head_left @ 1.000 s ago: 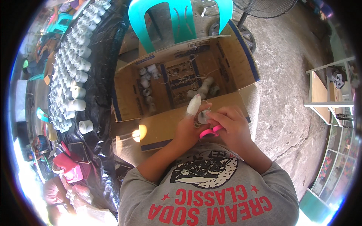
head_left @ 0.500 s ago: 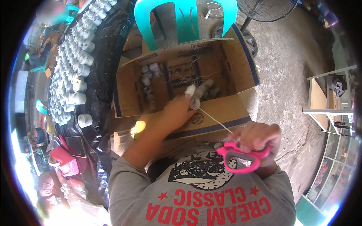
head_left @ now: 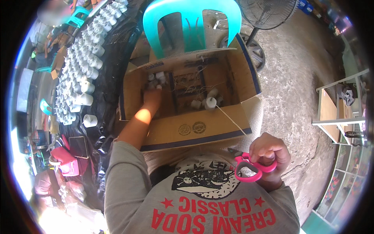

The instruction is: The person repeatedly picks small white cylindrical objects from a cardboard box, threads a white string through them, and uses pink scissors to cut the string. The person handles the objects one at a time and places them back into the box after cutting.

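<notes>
My right hand point(head_left: 268, 153) is closed round pink-handled scissors point(head_left: 249, 171). A white cord point(head_left: 231, 120) runs taut from this hand to a small white cylindrical piece point(head_left: 210, 103) over the near wall of the cardboard box point(head_left: 171, 132). My left hand point(head_left: 152, 99) reaches down into the left part of the box. Its fingers are mostly hidden, right by a cluster of small white pieces point(head_left: 159, 77). More whitish pieces point(head_left: 196, 104) lie beside the corded one, and thin loose strings point(head_left: 191, 90) cross the box's middle.
Rows of white cylinders point(head_left: 80, 74) with thin tips stand on a black plastic-covered table point(head_left: 113, 66) at left. One cylinder point(head_left: 90, 120) stands apart nearby. A teal chair point(head_left: 193, 31) is behind the box, a fan point(head_left: 269, 13) beyond it, a shelf point(head_left: 337, 109) at right.
My left hand has left the corded piece and moved left into the box. That piece now hangs on the cord, clear of my fingers. My right hand still holds the scissors, slightly lower.
</notes>
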Motion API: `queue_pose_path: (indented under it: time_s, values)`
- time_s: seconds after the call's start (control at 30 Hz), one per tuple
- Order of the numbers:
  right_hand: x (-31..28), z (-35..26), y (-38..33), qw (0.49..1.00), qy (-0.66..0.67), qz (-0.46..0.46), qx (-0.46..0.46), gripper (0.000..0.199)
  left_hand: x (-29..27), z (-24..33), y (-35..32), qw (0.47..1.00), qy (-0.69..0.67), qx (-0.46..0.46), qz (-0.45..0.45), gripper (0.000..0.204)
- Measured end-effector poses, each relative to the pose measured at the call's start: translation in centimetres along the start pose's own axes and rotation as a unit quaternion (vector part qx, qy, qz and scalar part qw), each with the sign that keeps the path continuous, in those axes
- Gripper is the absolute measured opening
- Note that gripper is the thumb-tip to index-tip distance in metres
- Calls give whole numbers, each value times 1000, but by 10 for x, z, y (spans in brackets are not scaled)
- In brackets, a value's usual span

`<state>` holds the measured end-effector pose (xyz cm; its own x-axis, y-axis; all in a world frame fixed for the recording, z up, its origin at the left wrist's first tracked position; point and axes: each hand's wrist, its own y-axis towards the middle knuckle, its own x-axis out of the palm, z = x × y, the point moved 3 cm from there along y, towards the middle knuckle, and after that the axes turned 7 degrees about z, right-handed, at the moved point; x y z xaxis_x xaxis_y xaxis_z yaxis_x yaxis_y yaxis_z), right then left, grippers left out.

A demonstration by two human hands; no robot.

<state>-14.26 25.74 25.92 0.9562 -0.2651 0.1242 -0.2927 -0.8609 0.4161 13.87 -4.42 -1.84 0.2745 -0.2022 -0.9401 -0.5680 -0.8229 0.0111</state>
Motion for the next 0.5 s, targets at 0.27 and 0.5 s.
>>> queue_pose_path:
  time_s: [0.27,0.5]
  values:
    - [-6,3,1,999,-34,-17,-31,10,10,14,-6,981,-131,-102,-97,36]
    - [-2,21,5,999,-28,-45,-8,15,-77,22,-5,863,-494,-108,-12,57]
